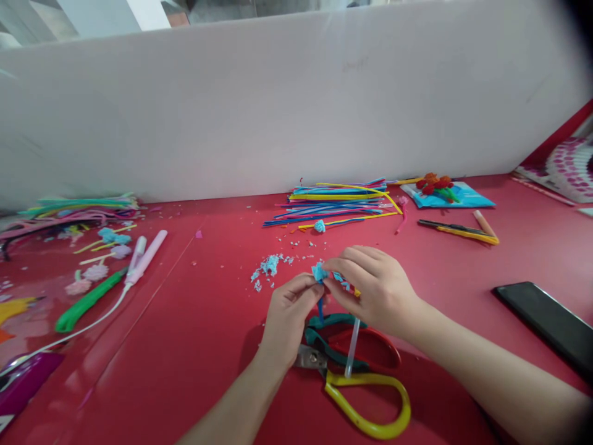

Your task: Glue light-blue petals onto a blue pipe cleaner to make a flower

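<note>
A small light blue fluffy flower (319, 272) on a dark blue pipe-cleaner stem (320, 309) is between my two hands. My left hand (291, 309) is closed, with thumb and fingers pinching the stem just under the flower. My right hand (370, 281) is closed too, its fingertips pressed at the flower's right side. Beneath my right hand a translucent stick (353, 346) slants down; whether the hand holds it I cannot tell. Below my hands lie scissors with yellow handles (370, 426) and a tool with red and green handles (384, 346). Light blue fluff clippings (270, 266) lie just behind.
Many-coloured pipe cleaners (333, 201) lie by the white partition (278, 111). A pink curling-iron-like tool (147, 256) with a white cord and a green strip (90, 301) are at left. A phone (546, 321), black-and-yellow tweezers (456, 230) and red flowers (435, 184) on a blue packet are at right.
</note>
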A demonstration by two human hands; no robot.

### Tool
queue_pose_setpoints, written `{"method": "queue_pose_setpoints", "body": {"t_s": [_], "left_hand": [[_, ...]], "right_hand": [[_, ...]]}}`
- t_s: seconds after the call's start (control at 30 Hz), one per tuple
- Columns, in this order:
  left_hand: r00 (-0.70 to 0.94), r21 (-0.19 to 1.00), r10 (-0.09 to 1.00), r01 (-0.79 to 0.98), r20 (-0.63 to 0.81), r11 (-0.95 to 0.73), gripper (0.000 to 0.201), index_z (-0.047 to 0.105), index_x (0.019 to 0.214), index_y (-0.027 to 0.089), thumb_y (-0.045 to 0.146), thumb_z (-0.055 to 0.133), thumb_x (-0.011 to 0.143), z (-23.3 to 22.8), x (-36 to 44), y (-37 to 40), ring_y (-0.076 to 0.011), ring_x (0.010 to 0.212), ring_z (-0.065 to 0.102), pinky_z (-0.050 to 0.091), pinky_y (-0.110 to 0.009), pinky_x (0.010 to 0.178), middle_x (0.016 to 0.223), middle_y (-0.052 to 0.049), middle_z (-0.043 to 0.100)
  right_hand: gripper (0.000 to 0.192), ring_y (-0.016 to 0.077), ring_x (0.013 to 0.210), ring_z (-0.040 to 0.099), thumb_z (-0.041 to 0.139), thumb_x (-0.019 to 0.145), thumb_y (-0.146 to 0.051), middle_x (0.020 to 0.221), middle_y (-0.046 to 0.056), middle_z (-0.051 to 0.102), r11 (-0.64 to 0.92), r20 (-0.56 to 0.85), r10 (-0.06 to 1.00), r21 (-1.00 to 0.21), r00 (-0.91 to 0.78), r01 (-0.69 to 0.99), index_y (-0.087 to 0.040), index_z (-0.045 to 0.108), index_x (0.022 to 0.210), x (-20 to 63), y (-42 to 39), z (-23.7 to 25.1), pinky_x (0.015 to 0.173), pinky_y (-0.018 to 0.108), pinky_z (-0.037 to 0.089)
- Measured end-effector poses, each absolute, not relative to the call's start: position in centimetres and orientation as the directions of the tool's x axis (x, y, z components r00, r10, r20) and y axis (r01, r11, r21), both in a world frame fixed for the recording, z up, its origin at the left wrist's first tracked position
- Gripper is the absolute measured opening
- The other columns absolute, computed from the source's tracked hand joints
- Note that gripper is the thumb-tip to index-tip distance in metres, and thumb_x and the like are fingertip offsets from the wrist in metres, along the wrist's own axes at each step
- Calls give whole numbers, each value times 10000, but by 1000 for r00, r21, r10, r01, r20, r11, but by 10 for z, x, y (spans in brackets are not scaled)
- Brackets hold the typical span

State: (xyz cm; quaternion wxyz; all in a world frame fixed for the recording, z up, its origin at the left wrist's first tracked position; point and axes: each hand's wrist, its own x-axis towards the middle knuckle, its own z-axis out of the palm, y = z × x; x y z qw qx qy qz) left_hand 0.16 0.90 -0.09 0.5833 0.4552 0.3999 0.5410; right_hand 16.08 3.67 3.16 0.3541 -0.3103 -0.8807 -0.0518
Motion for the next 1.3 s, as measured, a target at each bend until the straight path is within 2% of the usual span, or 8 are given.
{"method": "queue_pose_setpoints", "body": {"t_s": [0.23,0.53,0.8,0.87,0.97,1.13,1.2,1.3], "left_hand": [[66,966,998,-259,5,13,104,644,674,164,208,606,761,-3,1,9,-124,711,468,402,-222,688,685,3,532],[75,972,997,-235,11,7,122,621,668,167,222,591,773,-1,1,9,-126,713,468,402,-230,693,689,5,523],[48,993,997,-102,57,-52,146,612,648,162,243,590,767,3,0,10,-128,683,454,392,-223,649,679,6,505],[40,996,997,-68,69,-66,147,602,645,168,247,589,768,5,0,10,-124,664,450,381,-216,626,669,15,500],[30,991,991,31,133,-133,137,618,677,177,240,571,789,7,0,8,-131,679,468,380,-219,637,717,5,520],[31,939,955,175,295,-295,139,651,769,199,205,523,824,10,-3,6,-168,814,498,387,-257,752,895,-41,542],[29,931,949,184,314,-314,133,651,766,204,206,529,819,10,-5,5,-174,809,500,389,-263,751,896,-47,546],[28,942,960,190,278,-278,148,625,696,203,233,539,813,9,-5,4,-163,695,492,392,-252,667,762,-32,540]], "right_hand": [[157,150,651,472,466,848,-181,741,39,579,785,638,531,-124,-557,607,-145,601,919,160,36,32,621,286,384],[179,153,652,468,436,873,-201,733,41,572,762,628,544,-91,-557,641,-149,607,892,158,34,32,610,288,364],[160,154,650,467,443,869,-194,721,35,567,746,627,560,-98,-541,658,-151,597,885,155,32,31,616,291,356],[140,147,643,466,464,856,-188,715,31,564,765,646,554,-145,-526,628,-146,591,897,157,30,34,613,286,363],[115,129,641,476,490,835,-170,724,25,566,777,686,579,-300,-441,553,-145,576,908,162,29,41,608,260,381],[118,97,568,476,465,858,-187,638,-10,528,653,624,728,-508,-283,561,-169,562,794,172,30,47,575,215,379],[228,89,514,449,450,884,-261,577,-22,505,590,556,784,-529,-275,611,-173,538,692,176,30,41,532,212,347],[384,92,473,423,379,919,-337,523,-18,493,506,443,845,-481,-300,716,-179,497,590,185,28,26,490,221,300]]}}
